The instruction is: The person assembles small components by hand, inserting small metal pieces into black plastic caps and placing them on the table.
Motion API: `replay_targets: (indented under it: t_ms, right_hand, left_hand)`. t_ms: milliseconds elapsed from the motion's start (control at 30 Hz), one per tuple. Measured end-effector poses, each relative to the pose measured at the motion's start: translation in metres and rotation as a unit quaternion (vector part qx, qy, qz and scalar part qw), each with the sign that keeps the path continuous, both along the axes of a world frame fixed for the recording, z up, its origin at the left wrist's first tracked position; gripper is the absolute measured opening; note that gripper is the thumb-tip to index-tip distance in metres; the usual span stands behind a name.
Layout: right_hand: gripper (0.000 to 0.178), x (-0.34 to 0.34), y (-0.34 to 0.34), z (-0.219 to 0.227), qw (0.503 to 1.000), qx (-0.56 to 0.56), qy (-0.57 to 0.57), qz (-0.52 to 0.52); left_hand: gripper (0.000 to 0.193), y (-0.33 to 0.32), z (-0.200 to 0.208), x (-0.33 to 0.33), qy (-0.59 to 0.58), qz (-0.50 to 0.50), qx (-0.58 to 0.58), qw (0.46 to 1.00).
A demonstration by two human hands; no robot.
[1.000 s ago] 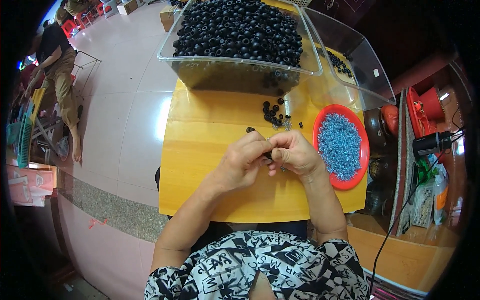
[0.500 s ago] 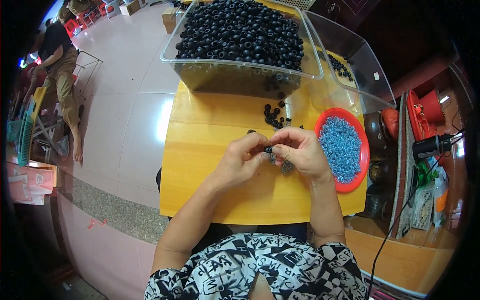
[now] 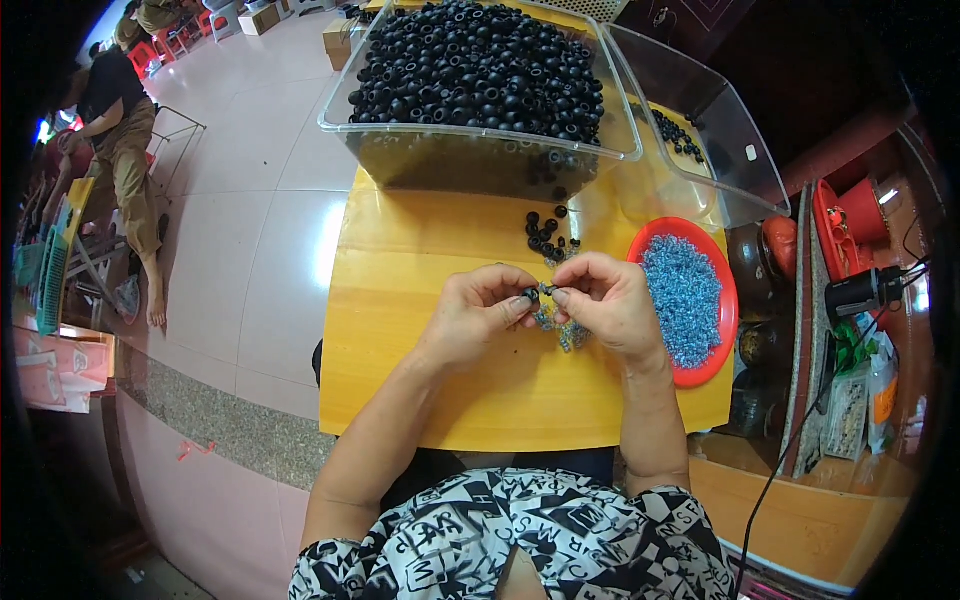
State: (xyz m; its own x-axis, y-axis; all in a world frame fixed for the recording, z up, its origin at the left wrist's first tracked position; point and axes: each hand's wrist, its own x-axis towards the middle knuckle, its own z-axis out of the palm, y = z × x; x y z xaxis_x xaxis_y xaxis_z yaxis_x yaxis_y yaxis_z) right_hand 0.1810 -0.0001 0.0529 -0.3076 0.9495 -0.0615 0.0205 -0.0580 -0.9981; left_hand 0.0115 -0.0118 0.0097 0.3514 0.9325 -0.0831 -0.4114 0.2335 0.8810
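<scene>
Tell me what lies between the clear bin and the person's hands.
A loose cluster of small black pieces on the yellow table, seen in the head view.

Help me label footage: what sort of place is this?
Probably an informal workshop: a clear plastic bin heaped with round black pieces and a shallow red plate of small translucent blue pieces.

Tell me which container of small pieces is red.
The round plate of blue pieces, right of the right hand; the heaped bin and the sparser bin beside it are clear plastic.
</scene>
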Motion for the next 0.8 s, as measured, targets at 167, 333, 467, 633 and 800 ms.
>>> replay_targets:
  t_ms: [167, 333, 467, 633, 800]
  right_hand:
    - [0.004, -0.0033, -0.0039, 0.0012, 0.999, 0.012, -0.052, 0.008]
    - [0.003, -0.0042, -0.0044, 0.0010, 0.998, 0.008, -0.056, 0.016]
    - [0.002, -0.0028, -0.0042, -0.0029, 0.995, 0.034, -0.088, 0.025]
    - [0.002, -0.0033, -0.0038, -0.0066, 0.996, 0.046, -0.059, 0.041]
    - [0.004, -0.0027, -0.0020, -0.0007, 0.998, -0.016, -0.005, 0.057]
  left_hand:
    - [0.013, -0.0007, 0.0001, 0.0013, 0.000, 0.003, 0.003, 1.000]
    - [0.013, -0.0014, 0.0012, 0.0017, 0.034, 0.006, 0.013, 0.999]
    - [0.013, -0.0025, 0.0010, 0.0021, 0.055, 0.013, 0.036, 0.998]
    - [0.013, -0.0050, -0.0039, 0.0003, 0.142, 0.045, 0.118, 0.982]
    - [0.015, -0.0066, 0.0053, -0.0001, 0.095, 0.033, 0.088, 0.991]
